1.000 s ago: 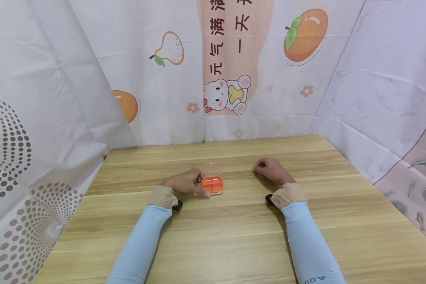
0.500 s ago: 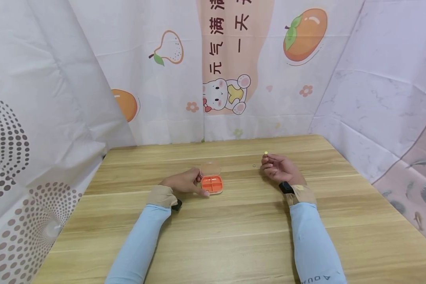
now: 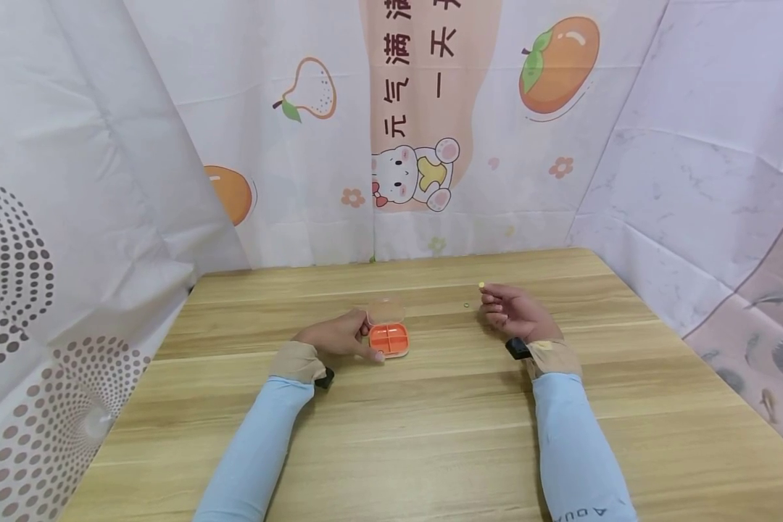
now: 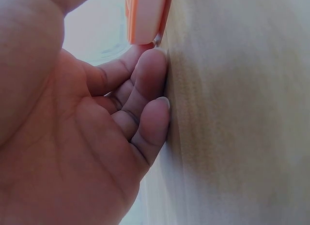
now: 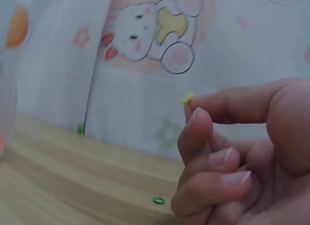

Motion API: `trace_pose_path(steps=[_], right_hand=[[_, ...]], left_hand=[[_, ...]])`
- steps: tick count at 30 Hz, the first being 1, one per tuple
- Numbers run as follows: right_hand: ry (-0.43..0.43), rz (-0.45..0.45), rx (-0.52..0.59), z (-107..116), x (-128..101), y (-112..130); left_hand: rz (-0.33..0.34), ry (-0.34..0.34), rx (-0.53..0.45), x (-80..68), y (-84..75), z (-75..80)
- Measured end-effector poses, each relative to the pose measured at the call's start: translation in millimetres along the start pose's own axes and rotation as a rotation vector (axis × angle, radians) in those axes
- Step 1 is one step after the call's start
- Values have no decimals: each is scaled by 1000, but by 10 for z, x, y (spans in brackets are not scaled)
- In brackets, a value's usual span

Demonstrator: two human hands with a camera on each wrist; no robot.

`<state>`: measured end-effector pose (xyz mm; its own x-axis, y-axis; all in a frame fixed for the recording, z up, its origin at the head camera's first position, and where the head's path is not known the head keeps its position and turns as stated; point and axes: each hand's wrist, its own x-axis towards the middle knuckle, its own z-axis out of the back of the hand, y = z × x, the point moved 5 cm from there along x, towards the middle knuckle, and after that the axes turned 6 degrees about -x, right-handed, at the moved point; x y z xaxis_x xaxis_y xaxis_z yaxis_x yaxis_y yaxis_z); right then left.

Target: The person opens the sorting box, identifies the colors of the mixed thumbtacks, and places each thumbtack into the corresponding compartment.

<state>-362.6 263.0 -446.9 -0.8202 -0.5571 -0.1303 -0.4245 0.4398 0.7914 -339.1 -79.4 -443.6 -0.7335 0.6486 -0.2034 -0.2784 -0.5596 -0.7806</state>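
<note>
Surface: wooden tabletop [image 3: 431,435], pale planks running side to side, closed in by printed white sheets.
Landmark: orange pill box [image 3: 389,338], lying flat near the middle of the tabletop, compartments facing up.
Sleeves: light blue, reaching from the near edge toward the pill box on either side; tan cuffs at both wrists.
Left hand [image 3: 335,336]: resting on the tabletop just left of the pill box, touching its left side; thumb along the near edge, fingers curled toward the far corner, holding the box in place. From the left wrist view, fingertips [image 4: 154,67] pressed to the wood, orange edge just above them.
Clear lid [image 3: 386,312]: hinged open, standing just behind the pill box, touching its far edge.
Right hand [image 3: 514,312]: well to the right of the pill box, raised off the tabletop, palm turned up, fingers curled, thumb and forefinger pinching a yellow bead.
Yellow bead [image 3: 481,286]: tiny, at the pinching fingertips, right of the pill box and a little farther back; also seen in the right wrist view [image 5: 188,97].
Green bead [image 3: 464,305]: small ring lying loose on the tabletop between the pill box and the right hand, nearer the hand.
Backdrop: cartoon bear [image 3: 417,172] behind the pill box, persimmon print [image 3: 559,64] up and to the right, pear outline [image 3: 313,90] up and to the left.
</note>
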Motion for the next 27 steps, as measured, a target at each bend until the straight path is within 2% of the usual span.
trace_pose_path(steps=[3,5,8,13,16,21,27], right_hand=[[-224,12,-420,10,11,25],[-325,2,-650,4,10,46],[-396,12,-860,-3,13,71],[-442,39,-1087,-15,38,90],[-454,42,-1184,-33,55,85],[-455,21,-1219,-38,71,58],[-408,60,-1327,-103,118,53]], left_hand=[[-5,0,4,6,9,1],[-9,1,7,9,13,3],[-14,1,10,12,14,5],[-6,1,9,5,12,6],[-5,1,5,1,9,5],[-3,0,1,-5,5,5],[-5,0,-17,-4,4,2]])
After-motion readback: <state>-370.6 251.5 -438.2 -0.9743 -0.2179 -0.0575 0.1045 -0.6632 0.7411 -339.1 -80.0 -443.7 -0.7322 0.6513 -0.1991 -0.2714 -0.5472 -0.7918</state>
